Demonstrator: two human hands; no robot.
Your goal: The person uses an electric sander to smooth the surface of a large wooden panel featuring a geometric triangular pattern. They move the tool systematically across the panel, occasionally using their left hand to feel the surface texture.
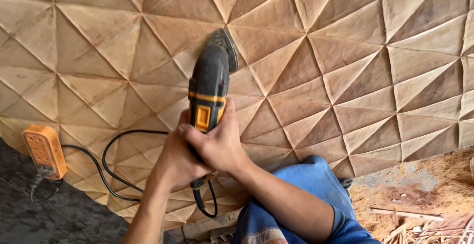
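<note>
The detail sander (pixel 210 83) lies pad-down on the carved wooden panel (pixel 345 76), its long axis running up from the grip; right hand (pixel 217 143) and left hand (pixel 177 157) both clasp its rear (cord trailing below).

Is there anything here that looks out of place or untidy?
Mostly no. The orange power strip lies on the carved wooden panel, its black cable looping across it. Wood scraps litter the ground at lower right.
</note>
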